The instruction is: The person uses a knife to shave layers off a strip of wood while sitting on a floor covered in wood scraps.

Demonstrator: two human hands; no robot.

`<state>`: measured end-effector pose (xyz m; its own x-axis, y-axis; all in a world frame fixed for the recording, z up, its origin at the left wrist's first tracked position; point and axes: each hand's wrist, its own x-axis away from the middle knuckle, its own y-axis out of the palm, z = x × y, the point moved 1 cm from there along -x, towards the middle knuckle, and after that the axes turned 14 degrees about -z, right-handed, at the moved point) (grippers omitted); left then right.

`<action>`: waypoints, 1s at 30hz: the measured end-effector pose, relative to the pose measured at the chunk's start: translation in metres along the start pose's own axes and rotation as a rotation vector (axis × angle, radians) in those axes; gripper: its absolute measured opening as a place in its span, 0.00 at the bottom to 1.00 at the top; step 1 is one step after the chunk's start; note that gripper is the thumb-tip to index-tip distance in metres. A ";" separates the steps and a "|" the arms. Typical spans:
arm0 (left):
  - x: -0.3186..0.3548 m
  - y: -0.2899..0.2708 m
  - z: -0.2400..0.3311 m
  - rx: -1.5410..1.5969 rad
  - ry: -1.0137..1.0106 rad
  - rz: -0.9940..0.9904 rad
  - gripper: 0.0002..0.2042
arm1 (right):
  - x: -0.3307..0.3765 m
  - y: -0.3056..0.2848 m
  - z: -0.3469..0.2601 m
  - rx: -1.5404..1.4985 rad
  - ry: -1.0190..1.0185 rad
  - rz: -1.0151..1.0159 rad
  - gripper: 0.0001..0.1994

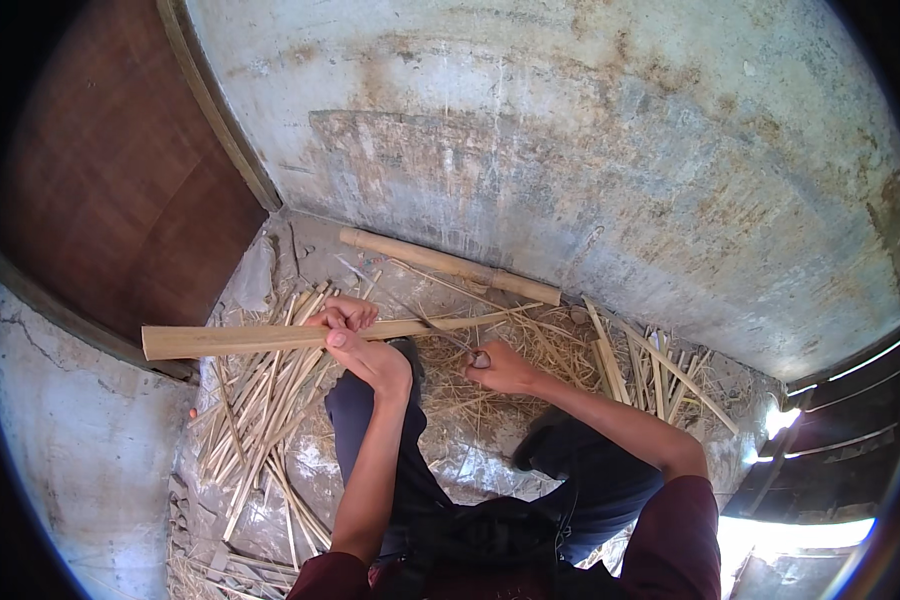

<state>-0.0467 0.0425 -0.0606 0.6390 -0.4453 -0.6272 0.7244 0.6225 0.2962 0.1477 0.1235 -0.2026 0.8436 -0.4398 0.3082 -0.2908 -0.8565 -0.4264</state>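
Observation:
My left hand (375,362) is closed around a long split bamboo slat (232,341), with the thumb on top and the fingers curled over its far edge. The slat lies nearly level, wide at its left end and narrowing toward the right. In my right hand (507,370) is the handle of a knife, gripped in a fist. Its long thin blade (395,300) points away to the far left and crosses the slat's narrow right part. Whether the edge bites into the bamboo cannot be made out.
Many cut bamboo strips (260,410) lie heaped on the left, and more strips (660,375) lie at the right. A bamboo pole (450,264) rests along the stained wall (570,150). Shavings (460,390) cover the floor between my feet. A brown door panel (130,170) stands at left.

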 end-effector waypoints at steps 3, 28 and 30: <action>0.003 -0.012 -0.005 0.001 -0.046 0.054 0.32 | -0.002 -0.005 -0.008 -0.009 0.111 -0.064 0.16; 0.001 0.000 -0.011 -0.010 -0.095 0.075 0.34 | -0.014 -0.019 0.090 0.077 0.263 0.077 0.13; 0.006 -0.008 -0.010 -0.055 -0.040 0.007 0.34 | -0.015 -0.015 0.063 0.023 0.303 -0.038 0.13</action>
<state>-0.0512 0.0413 -0.0746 0.6548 -0.4655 -0.5954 0.7051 0.6598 0.2597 0.1676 0.1605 -0.2543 0.6796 -0.4711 0.5624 -0.2486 -0.8691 -0.4276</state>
